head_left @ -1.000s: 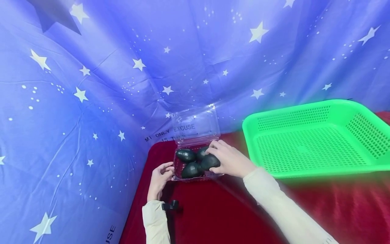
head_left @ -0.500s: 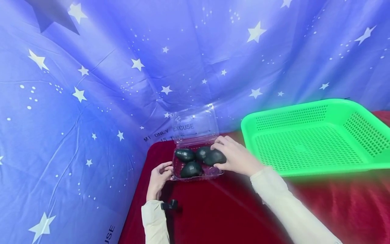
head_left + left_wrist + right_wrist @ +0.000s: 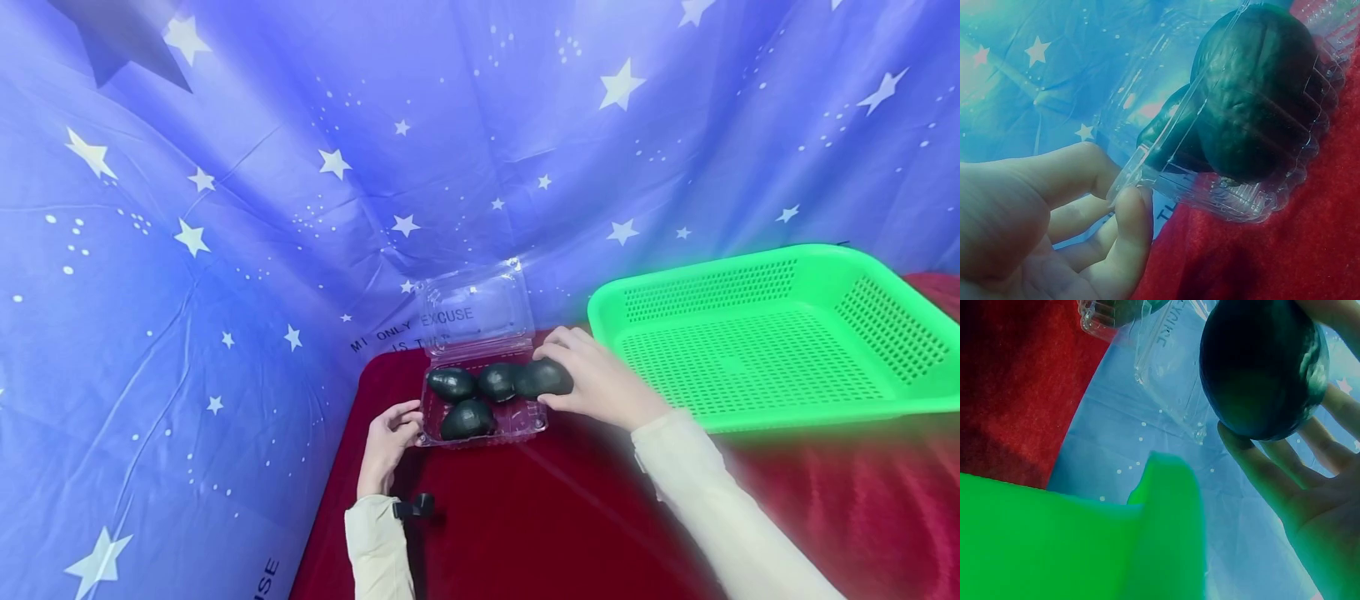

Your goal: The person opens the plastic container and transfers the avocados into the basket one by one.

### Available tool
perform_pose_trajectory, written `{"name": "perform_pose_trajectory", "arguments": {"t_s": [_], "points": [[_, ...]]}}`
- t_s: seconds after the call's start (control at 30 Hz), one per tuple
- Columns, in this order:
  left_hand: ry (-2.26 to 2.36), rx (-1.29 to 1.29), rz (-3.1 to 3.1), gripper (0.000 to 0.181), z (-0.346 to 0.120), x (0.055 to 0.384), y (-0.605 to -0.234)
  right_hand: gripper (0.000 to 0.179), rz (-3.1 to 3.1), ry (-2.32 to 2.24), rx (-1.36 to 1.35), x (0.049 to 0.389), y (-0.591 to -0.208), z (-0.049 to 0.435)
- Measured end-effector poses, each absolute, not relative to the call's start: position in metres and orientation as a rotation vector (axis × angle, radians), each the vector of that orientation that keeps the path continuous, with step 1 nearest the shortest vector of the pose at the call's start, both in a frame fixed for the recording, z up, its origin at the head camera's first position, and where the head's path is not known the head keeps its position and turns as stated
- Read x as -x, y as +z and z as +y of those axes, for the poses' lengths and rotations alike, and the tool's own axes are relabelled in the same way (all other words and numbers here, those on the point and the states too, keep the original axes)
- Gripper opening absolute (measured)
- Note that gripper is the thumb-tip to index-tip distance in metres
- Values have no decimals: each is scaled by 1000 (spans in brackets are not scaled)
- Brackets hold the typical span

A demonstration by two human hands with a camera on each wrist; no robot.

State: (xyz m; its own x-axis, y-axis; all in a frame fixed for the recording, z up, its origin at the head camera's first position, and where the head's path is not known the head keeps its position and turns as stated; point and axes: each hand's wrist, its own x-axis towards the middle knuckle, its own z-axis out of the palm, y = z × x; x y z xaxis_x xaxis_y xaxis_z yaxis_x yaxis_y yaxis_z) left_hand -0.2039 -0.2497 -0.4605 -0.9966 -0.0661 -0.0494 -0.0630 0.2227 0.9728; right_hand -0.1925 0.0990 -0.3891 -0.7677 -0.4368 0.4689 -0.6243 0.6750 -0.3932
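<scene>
My right hand [image 3: 600,379] grips a dark green avocado [image 3: 545,378] at the right side of a clear plastic clamshell box [image 3: 517,427]. In the right wrist view, fingers and thumb curl round this avocado [image 3: 1263,369]. Three other avocados lie in the box: one at the back left [image 3: 452,384], one at the back middle [image 3: 497,382], one at the front [image 3: 467,420]. The box's lid [image 3: 480,308] stands up at the back. With thumb and fingers, my left hand [image 3: 386,446] pinches the box's front left corner; the left wrist view shows that rim [image 3: 1129,178] between them.
A green perforated basket [image 3: 735,362] stands to the right, its near corner [image 3: 1169,487] close below the right hand in the right wrist view. Red cloth [image 3: 540,525] covers the table. A blue curtain with stars [image 3: 480,125] hangs behind and at the left.
My right hand has drawn its avocado from the front right of the box rightward and up, towards the basket. The left hand keeps its hold on the corner. The head view has shifted slightly.
</scene>
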Motion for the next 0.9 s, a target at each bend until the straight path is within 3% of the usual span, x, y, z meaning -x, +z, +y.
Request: {"name": "perform_pose_trajectory", "arguments": {"t_s": [0.9], "points": [[-1995,-151,-2444,44,-248,202,-456,53,-2586,941,-619,186,-396,135]]}}
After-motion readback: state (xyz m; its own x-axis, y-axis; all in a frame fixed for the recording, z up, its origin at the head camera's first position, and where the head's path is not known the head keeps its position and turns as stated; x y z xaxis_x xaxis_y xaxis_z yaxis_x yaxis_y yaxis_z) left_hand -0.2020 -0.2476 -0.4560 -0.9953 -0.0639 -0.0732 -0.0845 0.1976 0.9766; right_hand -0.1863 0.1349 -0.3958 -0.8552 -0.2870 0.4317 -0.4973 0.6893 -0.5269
